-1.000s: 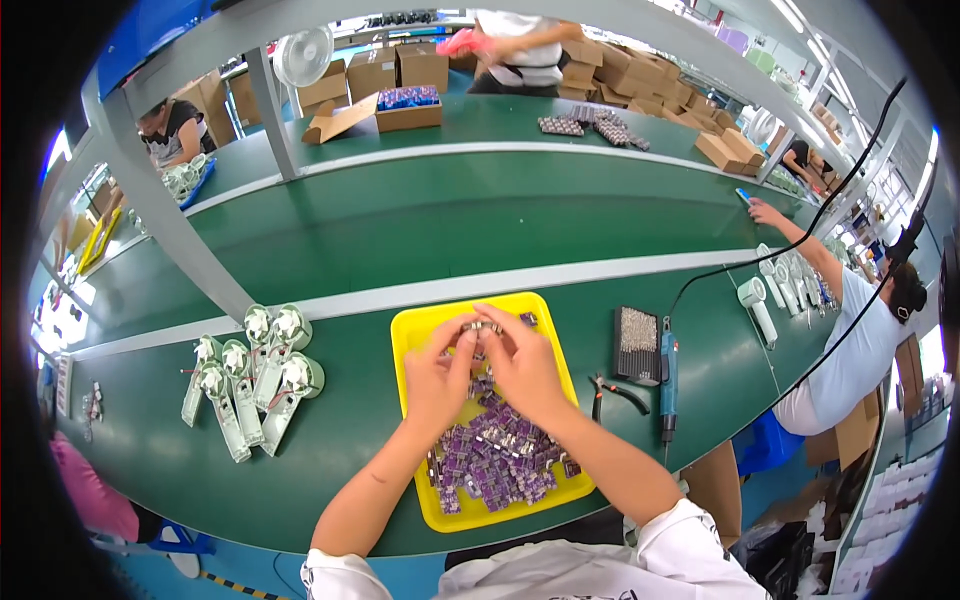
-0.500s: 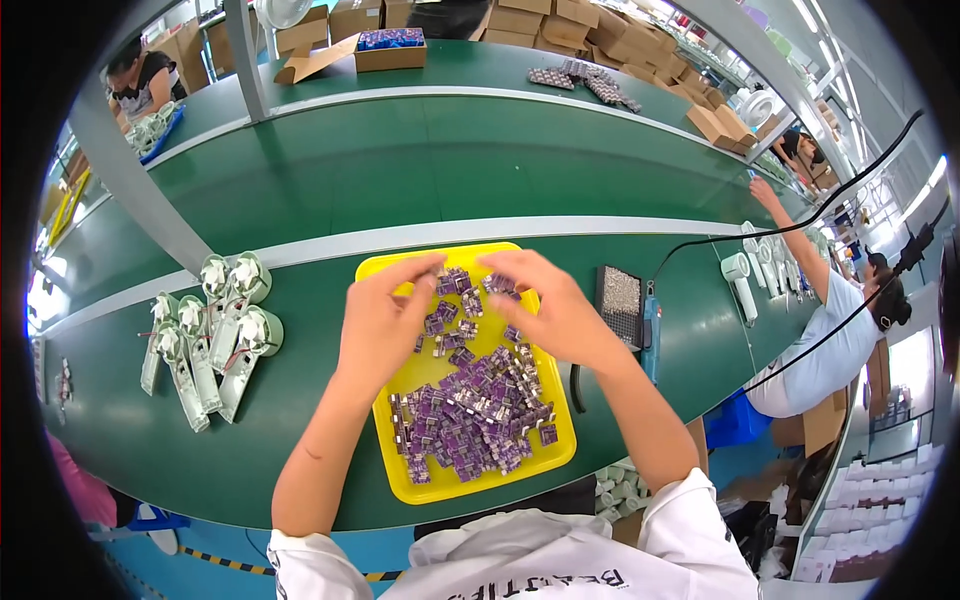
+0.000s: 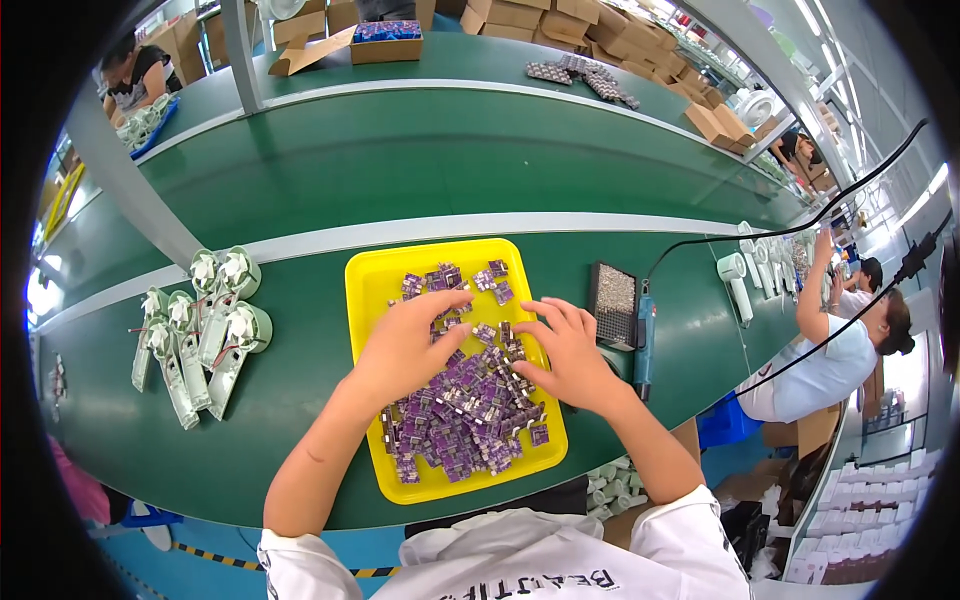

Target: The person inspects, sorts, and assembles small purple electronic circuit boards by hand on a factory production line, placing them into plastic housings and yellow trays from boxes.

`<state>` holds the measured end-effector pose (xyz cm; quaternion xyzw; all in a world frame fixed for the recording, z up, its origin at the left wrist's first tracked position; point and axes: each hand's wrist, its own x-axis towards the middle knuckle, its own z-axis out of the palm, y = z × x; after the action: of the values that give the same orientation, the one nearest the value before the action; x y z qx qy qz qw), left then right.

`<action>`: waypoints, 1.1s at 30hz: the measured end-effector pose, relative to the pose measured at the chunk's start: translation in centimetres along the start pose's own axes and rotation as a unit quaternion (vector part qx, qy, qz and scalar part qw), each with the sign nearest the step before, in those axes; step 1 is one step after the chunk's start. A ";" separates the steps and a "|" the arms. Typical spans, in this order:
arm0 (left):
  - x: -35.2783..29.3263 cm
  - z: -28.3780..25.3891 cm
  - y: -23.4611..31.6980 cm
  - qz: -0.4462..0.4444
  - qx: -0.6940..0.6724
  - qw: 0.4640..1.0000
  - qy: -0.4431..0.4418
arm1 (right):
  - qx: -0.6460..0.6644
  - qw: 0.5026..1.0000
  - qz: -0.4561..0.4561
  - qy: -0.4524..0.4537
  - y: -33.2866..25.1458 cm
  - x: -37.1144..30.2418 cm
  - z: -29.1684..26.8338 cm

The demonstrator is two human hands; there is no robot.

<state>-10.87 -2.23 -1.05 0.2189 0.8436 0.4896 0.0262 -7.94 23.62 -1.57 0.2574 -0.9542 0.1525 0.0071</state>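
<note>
Both our hands have come down toward us since half a second ago: they were up by the tray's far edge, and now they're over the boards. Left hand [image 3: 405, 350] is loose, thumb and forefinger apart above the left part of the pile. Right hand [image 3: 575, 355] is spread too, fingers curved in over the tray's right edge. Neither looks like it's gripping anything, but we can't tell if the fingertips are touching.

The purple boards [image 3: 460, 420] are heaped toward the near edge of the yellow tray [image 3: 372, 275], with a few loose ones by its far right corner and more along the far edge. The tray sits by the near edge of our green bench [image 3: 290, 350]. Toward the bench's left end we've got some pale green housings [image 3: 228, 380]; right of the tray there's a black bin [image 3: 613, 300] of small metal bits, with a blue driver [image 3: 643, 345] just beside it.
</note>
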 end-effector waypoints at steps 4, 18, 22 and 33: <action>-0.5 0.1 0.2 -0.016 0.001 1.000 0.004 | -0.028 0.999 -0.012 -0.016 -0.6 -0.4 0.4; -0.5 0.8 -0.4 0.007 -0.055 0.998 -0.029 | 0.218 0.976 0.008 -0.018 2.2 0.3 -1.9; 0.2 1.6 0.3 -0.043 -0.224 0.971 -0.069 | 0.517 0.840 0.121 0.110 0.7 1.5 -1.0; 0.3 2.2 0.2 -0.054 -0.404 0.913 0.021 | 0.635 0.724 0.131 0.236 -4.6 5.0 2.0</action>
<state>-10.51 -0.23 -1.96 0.1333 0.5848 0.7909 0.1209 -9.90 16.80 -1.72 0.0300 -0.6256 0.7781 0.0471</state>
